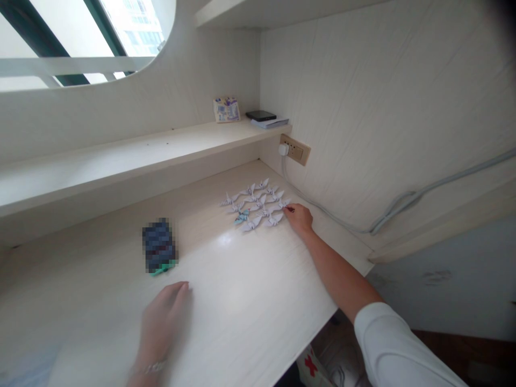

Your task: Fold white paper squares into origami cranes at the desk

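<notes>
Several white folded paper cranes (258, 203) stand in a cluster on the desk (226, 301), towards its far right corner. One crane among them is light blue (242, 216). My right hand (299, 217) reaches to the cluster's right edge, its fingers pinched on a white paper crane (284, 204); the fingertips are partly hidden. Over the front of the desk, my left hand (165, 312) is somewhat blurred, with its fingers curled together and nothing visible in them. Beyond it lies a dark pixelated object (160, 244) with a green lower edge.
A raised shelf (133, 153) along the back holds a tissue pack (226, 109) and a dark flat device (261, 115) on papers. A plug sits in the wall socket (295, 149); its grey cable (334, 216) runs along the desk's right side. An oval mirror (121, 32) hangs above.
</notes>
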Demonstrator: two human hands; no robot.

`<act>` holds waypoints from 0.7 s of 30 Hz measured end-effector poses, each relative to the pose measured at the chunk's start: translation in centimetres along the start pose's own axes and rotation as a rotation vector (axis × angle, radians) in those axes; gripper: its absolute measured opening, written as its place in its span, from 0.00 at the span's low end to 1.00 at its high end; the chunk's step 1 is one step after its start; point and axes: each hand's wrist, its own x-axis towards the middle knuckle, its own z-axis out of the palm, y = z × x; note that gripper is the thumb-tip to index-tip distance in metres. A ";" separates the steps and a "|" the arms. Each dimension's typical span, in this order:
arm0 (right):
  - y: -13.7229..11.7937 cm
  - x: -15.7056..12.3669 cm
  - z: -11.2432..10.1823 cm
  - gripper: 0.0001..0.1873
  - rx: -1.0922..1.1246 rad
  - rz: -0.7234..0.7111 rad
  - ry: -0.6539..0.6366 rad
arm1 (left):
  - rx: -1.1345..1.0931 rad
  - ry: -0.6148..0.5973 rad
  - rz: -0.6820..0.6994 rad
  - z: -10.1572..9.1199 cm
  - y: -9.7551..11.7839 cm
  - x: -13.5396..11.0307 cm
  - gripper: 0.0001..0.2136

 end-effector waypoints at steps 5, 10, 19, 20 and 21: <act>0.1 0.0 0.0 0.13 0.024 0.000 0.002 | 0.006 -0.016 -0.012 0.0 0.0 0.0 0.16; 0.1 0.0 0.1 0.12 0.065 0.013 0.009 | 0.001 -0.014 -0.012 0.0 -0.2 0.0 0.16; 0.4 -0.5 -0.7 0.14 0.277 0.011 0.057 | -0.042 0.003 -0.017 -0.1 0.0 -0.1 0.16; 0.4 -0.9 -1.0 0.15 0.309 0.018 0.076 | -0.054 0.011 -0.020 -0.2 0.0 -0.1 0.16; 0.3 -1.4 -1.3 0.17 0.340 0.026 0.099 | -0.066 0.018 -0.024 -0.3 0.0 -0.2 0.16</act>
